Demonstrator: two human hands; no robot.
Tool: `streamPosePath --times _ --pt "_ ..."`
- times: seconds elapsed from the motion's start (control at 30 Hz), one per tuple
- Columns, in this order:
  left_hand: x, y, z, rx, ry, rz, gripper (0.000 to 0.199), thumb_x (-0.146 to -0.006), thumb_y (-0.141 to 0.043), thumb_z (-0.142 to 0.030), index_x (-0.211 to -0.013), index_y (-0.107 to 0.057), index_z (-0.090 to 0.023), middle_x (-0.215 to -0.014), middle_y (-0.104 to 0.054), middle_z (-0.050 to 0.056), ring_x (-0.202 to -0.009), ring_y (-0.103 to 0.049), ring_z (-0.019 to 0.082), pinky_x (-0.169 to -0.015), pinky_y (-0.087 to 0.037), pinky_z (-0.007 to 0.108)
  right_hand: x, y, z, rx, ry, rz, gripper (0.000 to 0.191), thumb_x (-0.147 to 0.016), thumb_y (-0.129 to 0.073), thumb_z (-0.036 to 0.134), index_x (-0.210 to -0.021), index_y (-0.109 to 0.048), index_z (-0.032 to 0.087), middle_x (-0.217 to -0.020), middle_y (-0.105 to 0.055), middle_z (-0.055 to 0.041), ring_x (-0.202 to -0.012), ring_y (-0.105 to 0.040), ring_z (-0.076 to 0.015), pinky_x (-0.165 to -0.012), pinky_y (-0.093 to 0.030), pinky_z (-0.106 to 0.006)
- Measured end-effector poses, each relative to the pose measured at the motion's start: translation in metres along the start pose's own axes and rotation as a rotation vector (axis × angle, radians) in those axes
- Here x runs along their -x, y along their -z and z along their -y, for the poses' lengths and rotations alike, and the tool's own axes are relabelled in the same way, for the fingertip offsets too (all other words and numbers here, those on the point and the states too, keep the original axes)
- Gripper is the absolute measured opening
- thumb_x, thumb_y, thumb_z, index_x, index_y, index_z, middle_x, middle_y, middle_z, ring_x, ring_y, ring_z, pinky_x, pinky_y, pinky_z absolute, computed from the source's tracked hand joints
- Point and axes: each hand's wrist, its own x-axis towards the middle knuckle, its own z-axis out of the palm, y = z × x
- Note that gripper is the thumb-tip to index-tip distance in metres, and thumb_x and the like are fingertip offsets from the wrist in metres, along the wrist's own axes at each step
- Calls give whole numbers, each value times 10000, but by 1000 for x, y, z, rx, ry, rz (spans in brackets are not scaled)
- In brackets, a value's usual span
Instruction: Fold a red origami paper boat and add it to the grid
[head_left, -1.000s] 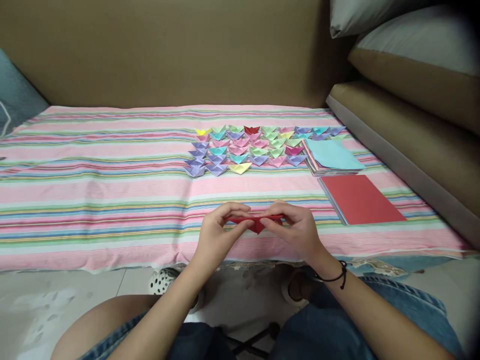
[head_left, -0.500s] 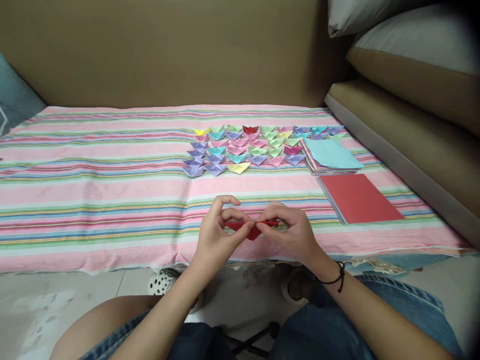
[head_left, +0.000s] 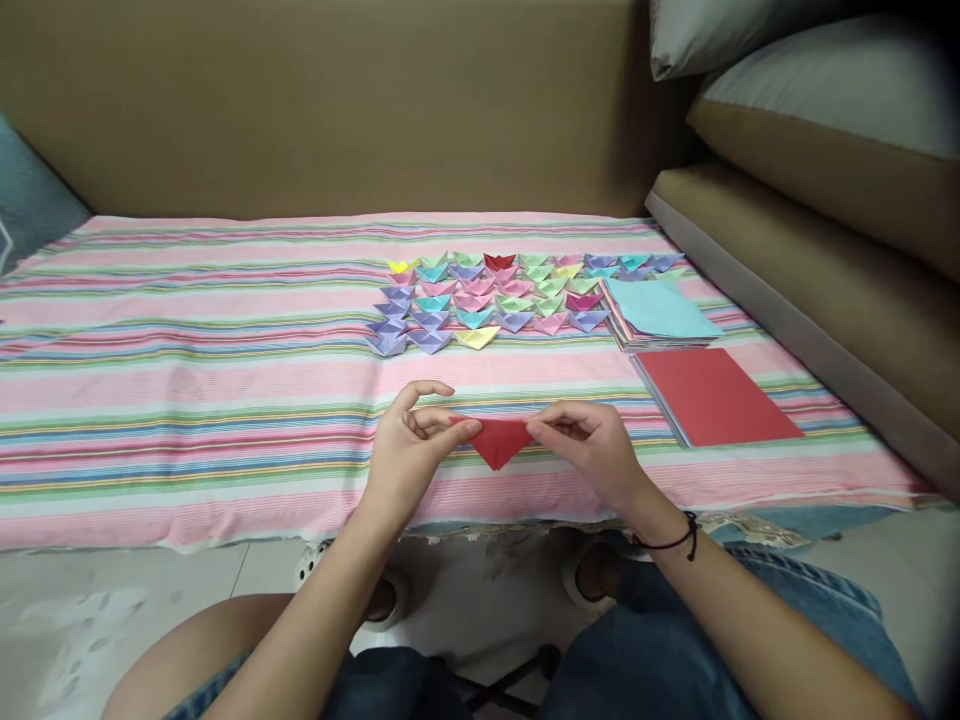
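Observation:
A folded red paper (head_left: 498, 442) is stretched between my hands above the front part of the cloth, its point facing down toward me. My left hand (head_left: 411, 446) pinches its left corner between thumb and fingers, with the index finger raised and curled. The right corner is pinched by my right hand (head_left: 589, 444). Beyond my hands, several rows of folded paper boats (head_left: 474, 317) in purple, pink, green, blue and yellow lie on the cloth, with one dark red boat (head_left: 499, 262) in the back row.
A striped cloth (head_left: 187, 380) covers the seat. Right of the boats lie a stack of paper with light blue on top (head_left: 664, 308) and a stack with red on top (head_left: 724, 396). Cushions (head_left: 825, 120) are piled at the right, and a brown backrest (head_left: 322, 110) stands behind.
My hands have moved apart, from the middle of the red paper to its two corners. More of its front face now shows as a downward triangle.

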Motion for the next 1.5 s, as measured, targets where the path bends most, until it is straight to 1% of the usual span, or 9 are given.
streamPosePath --times 0.2,0.33,0.67,0.77,0.93,1.07,1.2,1.37,1.5 --pt "2 -2 4 -155 55 134 449 -569 -792 -197 -944 -545 -176 -562 -636 -45 -505 -583 98 -503 -431 184 2 -8 -3 -1 -99 260 122 -717 -682 291 -724 -710 173 -676 -690 -34 -614 -630 -171 -547 -488 -275" --pt "5 -11 13 -63 61 163 530 -574 -785 -199 -1021 -500 -190 -655 -646 -40 -546 -600 97 -538 -452 197 3 -11 -4 -57 -121 160 115 -701 -698 299 -703 -707 184 -687 -703 -33 -625 -645 -177 -560 -495 -278" --pt "2 -13 16 -23 41 163 432 -632 -739 -213 -975 -476 -192 -767 -662 -3 -712 -644 124 -662 -501 240 1 -14 -3 -277 -295 -93 195 -606 -766 341 -655 -669 180 -627 -665 -11 -560 -584 -137 -513 -450 -249" --pt "3 -13 16 -10 80 193 410 -627 -751 -213 -952 -502 -181 -680 -658 -15 -614 -622 110 -600 -481 224 3 -16 0 -336 -305 -78 213 -609 -766 341 -613 -635 172 -572 -628 2 -518 -546 -114 -493 -428 -235" --pt "3 -13 14 18 69 146 288 -652 -743 -241 -859 -555 -170 -574 -623 -33 -540 -588 102 -555 -462 214 4 -21 0 -343 -242 -64 240 -603 -773 340 -578 -596 179 -557 -593 22 -526 -542 -115 -508 -446 -242" --pt "2 -15 16 -11 -6 77 219 -682 -721 -287 -801 -585 -163 -640 -645 -11 -537 -572 91 -511 -448 197 3 -25 1 -430 -273 -39 226 -641 -755 367 -643 -626 181 -640 -641 -1 -591 -598 -144 -569 -507 -273" --pt "2 -17 21 -99 -65 3 241 -693 -710 -310 -869 -650 -157 -770 -693 36 -649 -630 141 -506 -478 208 2 -28 1 -484 -275 -34 206 -673 -742 359 -793 -686 201 -786 -700 -20 -709 -650 -176 -626 -537 -291" --pt "7 -19 20 -276 -77 17 347 -719 -684 -344 -1012 -678 -157 -921 -714 70 -817 -661 210 -703 -543 304 0 -29 -3 -481 -255 -78 249 -642 -773 330 -855 -719 214 -884 -720 -39 -834 -666 -219 -711 -554 -338" --pt "9 -22 18 -370 -48 50 469 -668 -727 -323 -1098 -640 -157 -944 -711 68 -727 -668 203 -674 -549 327 -1 -30 -5 -448 -249 -104 242 -629 -783 311 -846 -731 218 -874 -725 -31 -823 -670 -213 -731 -556 -345"
